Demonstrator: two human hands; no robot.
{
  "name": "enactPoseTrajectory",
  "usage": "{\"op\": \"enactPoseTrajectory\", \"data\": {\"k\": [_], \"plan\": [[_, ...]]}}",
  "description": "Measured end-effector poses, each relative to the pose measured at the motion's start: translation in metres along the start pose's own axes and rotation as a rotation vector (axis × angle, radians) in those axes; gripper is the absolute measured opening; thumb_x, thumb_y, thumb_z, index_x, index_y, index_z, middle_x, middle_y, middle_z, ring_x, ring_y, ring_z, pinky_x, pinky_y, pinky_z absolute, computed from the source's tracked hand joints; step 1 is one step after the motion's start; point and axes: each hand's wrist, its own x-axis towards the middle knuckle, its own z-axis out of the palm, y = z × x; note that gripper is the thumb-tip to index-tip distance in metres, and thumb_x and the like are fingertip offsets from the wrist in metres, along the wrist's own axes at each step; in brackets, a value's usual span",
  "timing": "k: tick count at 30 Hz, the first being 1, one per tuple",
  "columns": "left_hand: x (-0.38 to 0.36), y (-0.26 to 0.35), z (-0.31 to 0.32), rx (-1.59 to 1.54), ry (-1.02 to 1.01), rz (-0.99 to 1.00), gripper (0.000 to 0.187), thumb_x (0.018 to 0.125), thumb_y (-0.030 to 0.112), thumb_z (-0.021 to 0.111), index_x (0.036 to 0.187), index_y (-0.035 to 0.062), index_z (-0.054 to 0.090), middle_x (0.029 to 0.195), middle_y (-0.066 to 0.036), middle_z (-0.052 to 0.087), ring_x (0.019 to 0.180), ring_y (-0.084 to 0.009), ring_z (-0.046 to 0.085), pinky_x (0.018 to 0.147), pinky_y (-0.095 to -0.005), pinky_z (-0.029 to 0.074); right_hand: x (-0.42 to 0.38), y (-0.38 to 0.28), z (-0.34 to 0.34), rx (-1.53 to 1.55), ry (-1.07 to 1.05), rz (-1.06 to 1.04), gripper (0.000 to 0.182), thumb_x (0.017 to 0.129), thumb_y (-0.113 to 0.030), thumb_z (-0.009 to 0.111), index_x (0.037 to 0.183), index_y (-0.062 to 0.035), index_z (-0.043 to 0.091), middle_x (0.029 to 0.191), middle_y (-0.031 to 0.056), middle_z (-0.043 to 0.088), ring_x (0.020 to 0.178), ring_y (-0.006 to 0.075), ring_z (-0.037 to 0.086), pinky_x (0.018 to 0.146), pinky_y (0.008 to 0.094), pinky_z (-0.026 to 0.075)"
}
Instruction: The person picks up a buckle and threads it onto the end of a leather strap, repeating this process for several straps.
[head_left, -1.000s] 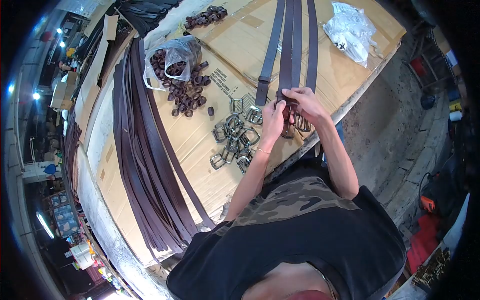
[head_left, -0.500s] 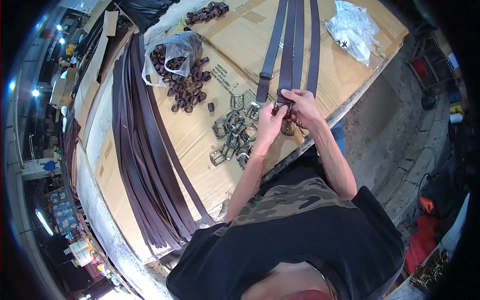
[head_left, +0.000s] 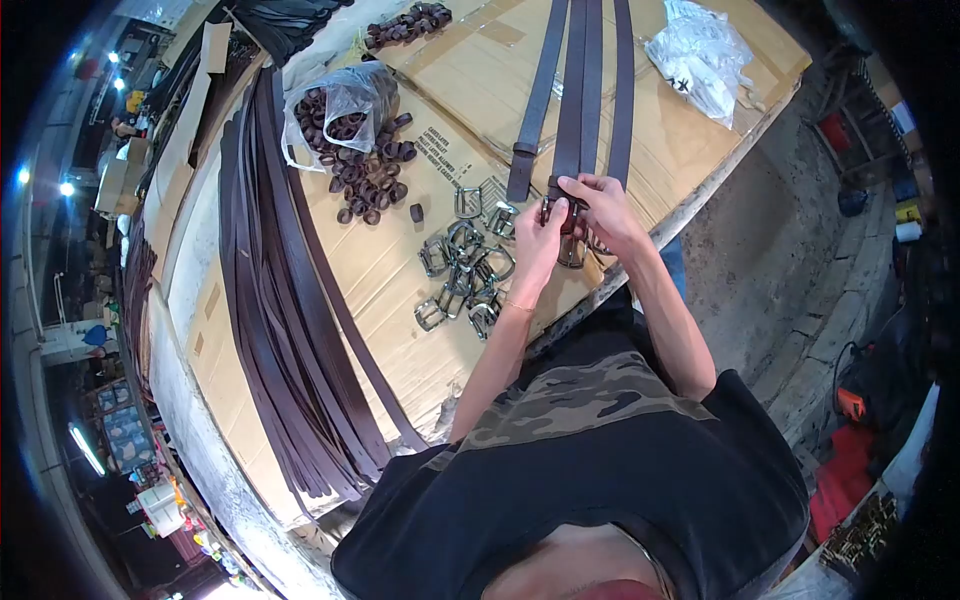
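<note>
My left hand (head_left: 538, 243) and my right hand (head_left: 608, 213) meet at the near end of a dark brown belt strap (head_left: 568, 120). The fingers of both are closed on this end, thumbs on top, where a dark metal buckle partly shows between them. Exactly how the strap sits in the buckle is hidden by the fingers. More straps (head_left: 620, 100) lie alongside, and one on the left has a loop (head_left: 523, 150) around it. Just below my hands is another buckle (head_left: 570, 255). A pile of metal buckles (head_left: 465, 262) lies to the left of my left hand.
Many dark straps (head_left: 290, 300) lie in a long bundle on the cardboard-covered table (head_left: 400, 330). A clear plastic bag (head_left: 368, 95) spills small leather loops (head_left: 370, 190). Another plastic bag (head_left: 705, 65) lies near the table's right edge.
Both hands stay at the strap end with the buckle. Their fingers have shifted slightly; the whole view has moved a little.
</note>
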Motion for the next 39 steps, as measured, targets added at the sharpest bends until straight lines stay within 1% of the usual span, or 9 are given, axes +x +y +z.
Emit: {"op": "enactPoseTrajectory", "data": {"k": [5,8,13,14,20,23,28,33,39], "plan": [[0.002,-0.008,0.003,0.061,0.092,0.095,0.014,0.092,0.013,0.059,0.091,-0.0007,0.061,0.079,0.000,0.061,0.064,-0.0060,0.053,0.056,-0.0229,0.044,0.001,0.005,0.000,-0.071,0.002,0.012,0.023,0.090,-0.022,0.063,0.080,-0.0016,0.062,0.066,0.0032,0.060,0.049,0.0087,0.054,0.041,0.0237,0.043],[0.006,-0.016,0.000,0.053,0.165,0.086,0.013,0.092,0.013,0.059,0.090,0.0000,0.061,0.078,0.000,0.061,0.063,-0.0056,0.052,0.057,-0.0227,0.044,0.005,0.006,0.002,-0.123,0.008,0.029,0.023,0.093,-0.022,0.059,0.092,0.0001,0.062,0.072,0.0039,0.061,0.052,0.0103,0.055,0.043,0.0229,0.043],[0.001,-0.012,0.001,-0.024,0.024,0.056,0.012,0.095,0.014,0.056,0.095,0.0022,0.059,0.079,-0.001,0.060,0.062,-0.0071,0.053,0.056,-0.0222,0.043,0.012,-0.010,0.001,-0.100,-0.002,0.030,0.024,0.094,-0.021,0.057,0.092,0.0023,0.061,0.072,0.0049,0.061,0.054,0.0108,0.056,0.047,0.0259,0.046],[-0.002,-0.011,0.002,0.015,0.029,0.003,0.016,0.098,0.015,0.050,0.099,0.0019,0.058,0.081,-0.002,0.061,0.064,-0.0085,0.055,0.058,-0.0227,0.043,0.016,-0.008,0.001,-0.113,0.021,-0.044,0.025,0.093,-0.021,0.058,0.085,0.0026,0.062,0.065,0.0068,0.061,0.047,0.0118,0.055,0.035,0.0263,0.042],[-0.006,-0.016,-0.005,0.000,-0.075,-0.026,0.020,0.101,0.014,0.041,0.103,-0.0002,0.056,0.088,-0.004,0.060,0.072,-0.0103,0.057,0.064,-0.0235,0.044,0.025,0.001,-0.007,-0.126,0.048,-0.081,0.024,0.094,-0.018,0.055,0.085,0.0032,0.062,0.065,0.0065,0.061,0.049,0.0114,0.055,0.041,0.0270,0.042],[-0.007,-0.019,-0.006,0.006,-0.064,-0.016,0.021,0.101,0.014,0.041,0.103,-0.0009,0.056,0.088,-0.005,0.061,0.072,-0.0110,0.057,0.063,-0.0236,0.044,0.028,0.006,-0.005,-0.135,0.069,-0.096,0.024,0.095,-0.017,0.054,0.088,0.0046,0.062,0.070,0.0050,0.060,0.055,0.0104,0.054,0.051,0.0258,0.044],[-0.009,-0.020,-0.005,-0.031,-0.044,-0.053,0.021,0.100,0.014,0.044,0.101,-0.0019,0.057,0.087,-0.006,0.063,0.074,-0.0108,0.059,0.065,-0.0237,0.046,0.032,0.017,-0.008,-0.132,0.125,-0.129,0.024,0.093,-0.017,0.056,0.087,0.0046,0.064,0.068,0.0058,0.062,0.052,0.0106,0.054,0.048,0.0267,0.042],[0.012,-0.012,-0.021,-0.008,-0.048,-0.054,0.022,0.096,0.017,0.051,0.094,-0.0024,0.062,0.090,-0.006,0.065,0.076,-0.0107,0.061,0.068,-0.0237,0.047,0.022,0.008,-0.004,-0.031,0.154,-0.114,0.022,0.090,-0.014,0.059,0.081,0.0048,0.066,0.070,0.0057,0.064,0.058,0.0113,0.056,0.054,0.0272,0.044],[0.023,0.010,-0.016,0.189,-0.128,-0.147,0.022,0.096,0.017,0.051,0.094,-0.0024,0.061,0.079,-0.007,0.066,0.064,-0.0121,0.061,0.060,-0.0244,0.049,0.021,0.003,-0.007,-0.053,0.063,-0.064,0.022,0.090,-0.014,0.059,0.077,0.0023,0.065,0.067,0.0056,0.062,0.050,0.0103,0.053,0.044,0.0260,0.041]]}}
